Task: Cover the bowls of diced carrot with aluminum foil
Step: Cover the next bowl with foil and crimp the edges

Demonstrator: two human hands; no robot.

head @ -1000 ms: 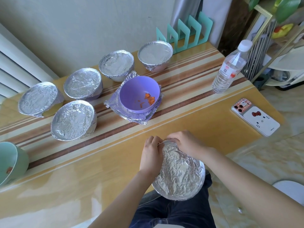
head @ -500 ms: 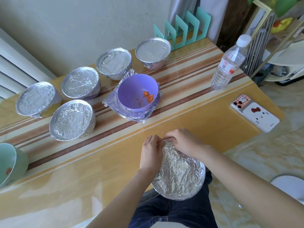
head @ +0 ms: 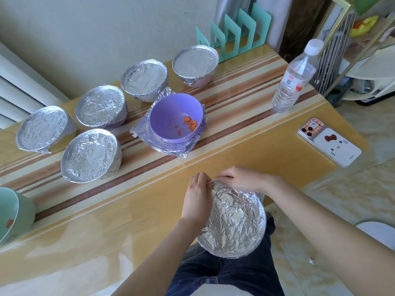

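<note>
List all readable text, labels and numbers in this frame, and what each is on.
No text can be quoted.
Clear plastic water bottle: white label with a red mark and a code square; print too blurred to read.
White cartoon-cat phone case: tiny mark at its near corner, too small to read.
Crinkled aluminum foil: no print seen.

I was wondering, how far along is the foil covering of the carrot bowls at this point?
Done: five covered bowls. In hand: a sixth, foil-draped bowl, with the left hand and right hand pinching foil at its far rim. Left: the purple bowl, open on spare foil sheets, and the green bowl at the left edge, also uncovered.
</note>
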